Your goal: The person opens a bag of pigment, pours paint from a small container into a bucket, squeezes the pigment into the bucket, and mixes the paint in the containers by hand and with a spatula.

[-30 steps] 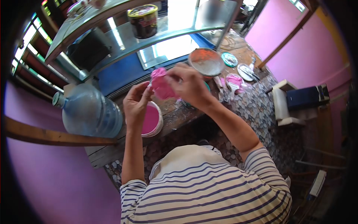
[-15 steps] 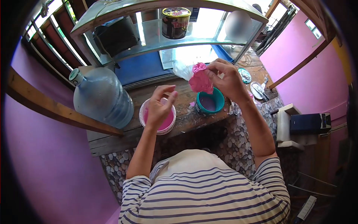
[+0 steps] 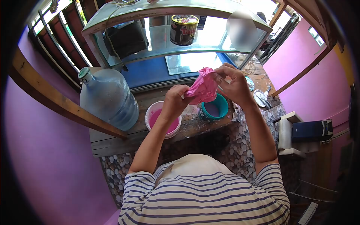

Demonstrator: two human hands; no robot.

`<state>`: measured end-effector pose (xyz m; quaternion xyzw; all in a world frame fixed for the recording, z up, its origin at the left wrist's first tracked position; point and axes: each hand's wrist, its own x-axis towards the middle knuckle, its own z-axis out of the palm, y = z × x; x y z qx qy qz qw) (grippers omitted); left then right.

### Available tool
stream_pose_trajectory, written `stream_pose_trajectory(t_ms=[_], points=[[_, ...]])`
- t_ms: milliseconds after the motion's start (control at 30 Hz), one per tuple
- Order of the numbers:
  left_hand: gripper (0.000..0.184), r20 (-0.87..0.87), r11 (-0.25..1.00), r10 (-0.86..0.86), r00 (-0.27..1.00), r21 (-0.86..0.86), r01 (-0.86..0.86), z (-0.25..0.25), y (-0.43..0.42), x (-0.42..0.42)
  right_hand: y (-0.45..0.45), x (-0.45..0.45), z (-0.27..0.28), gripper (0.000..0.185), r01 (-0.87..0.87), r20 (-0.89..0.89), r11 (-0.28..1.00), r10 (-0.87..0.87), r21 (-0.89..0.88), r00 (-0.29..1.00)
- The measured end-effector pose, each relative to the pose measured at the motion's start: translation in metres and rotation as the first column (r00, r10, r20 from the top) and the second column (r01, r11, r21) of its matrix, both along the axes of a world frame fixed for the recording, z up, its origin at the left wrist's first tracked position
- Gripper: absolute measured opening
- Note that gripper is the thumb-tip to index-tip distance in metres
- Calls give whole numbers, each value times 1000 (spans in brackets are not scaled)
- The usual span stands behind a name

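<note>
We observe both hands raised over the wooden table (image 3: 112, 144), joined by one crumpled pink sheet (image 3: 204, 90) (thin and glossy; material not confirmed). The left hand (image 3: 174, 98) is closed on the sheet's left corner, fingers curled in. The right hand (image 3: 233, 83) has thumb and fingertips brought narrowly together at the sheet's upper right edge. The sheet hangs between them, wrinkled, and in our view overlaps the far rim of the teal bucket (image 3: 224, 108); we cannot tell whether it touches that rim.

We note a dull purple liquid in the teal bucket. Just to its left, beneath the left hand, stands the white bucket (image 3: 147, 117), holding bright pink liquid. Pale smears mark the boards between the two.

Farther left we record a large clear water bottle (image 3: 110, 99), upright, with a green neck. Beyond the sheet stands the glass case (image 3: 168, 17), with a dark tin (image 3: 183, 32) on its shelf. Right of the right hand, a white disc (image 3: 259, 98) lies on the table.
</note>
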<state>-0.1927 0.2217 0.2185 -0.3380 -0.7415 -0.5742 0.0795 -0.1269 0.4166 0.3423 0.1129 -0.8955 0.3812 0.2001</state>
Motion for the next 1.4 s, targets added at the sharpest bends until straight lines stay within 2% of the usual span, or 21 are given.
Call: stream_pose_trajectory(t_ms=[33,100,233,300,333,400,433,533,633,733,800,833,900,933,1000,1033,1100,1133,1200,1300,1400], points=[[19,0,1000,-1,1000,1,1,-1,-1,0,-1,0,-1,11,1,0,1000,-1,1,1000],[13,-146,994,70,987,-72,-81,-5,-4,-1,-4,0,-2,11,10,-8,1000,-10,2,1000],[16,-116,997,47,992,-48,-53,-4,-5,3,-7,-2,-3,12,25,21,997,-24,-67,999],[28,-121,998,-54,991,31,59,0,-5,6,-6,-5,-6,12,37,-33,996,-40,-83,999],[28,-124,997,-61,990,29,65,2,-5,9,-5,-6,-8,12,43,-35,996,-46,-84,998],[35,-21,969,-215,976,118,216,5,-5,16,-3,-6,-12,17,34,-19,994,-37,-105,999],[35,-24,968,-221,975,119,222,5,-4,16,-4,-6,-11,17,40,-21,994,-43,-103,999],[28,23,977,-197,980,85,194,-1,-5,14,-8,0,-9,12,60,-21,992,-62,-108,998],[19,127,988,-144,981,77,135,-8,-6,13,-10,3,-8,12,78,-48,997,-79,-20,996],[13,208,981,-112,972,178,75,-13,-5,12,-6,0,-21,17,53,10,993,-52,-109,999],[24,236,989,-149,960,30,146,-13,-8,12,-7,1,-26,16,34,-1,985,-35,-167,999],[24,230,986,-164,959,31,161,-19,-9,11,-7,1,-29,16,48,-8,985,-50,-165,999],[39,-19,981,-184,983,54,185,-32,-2,6,-3,2,-35,16,45,-16,987,-48,-153,999],[39,-41,973,-217,975,67,219,-28,0,9,-5,-1,-48,16,29,4,948,-29,-316,1000],[41,46,952,-279,959,143,270,-16,0,25,-12,11,-31,16,72,-27,988,-77,-133,997],[41,27,939,-316,948,152,309,-12,2,31,-13,14,-31,16,108,-45,987,-114,-121,992],[26,398,844,-456,796,476,246,-9,4,39,-17,20,-33,11,44,1,973,-44,-226,999],[26,387,835,-479,788,478,273,-16,6,36,-18,22,-32,11,67,-10,973,-70,-220,997],[16,384,923,-369,846,255,286,-32,11,28,-17,27,-31,10,66,11,969,-66,-240,998],[9,387,938,-330,861,237,253,-33,16,30,-15,32,-35,10,63,11,960,-62,-274,998],[6,414,894,-396,820,379,240,-40,22,27,-11,35,-36,11,82,20,960,-79,-269,997]])
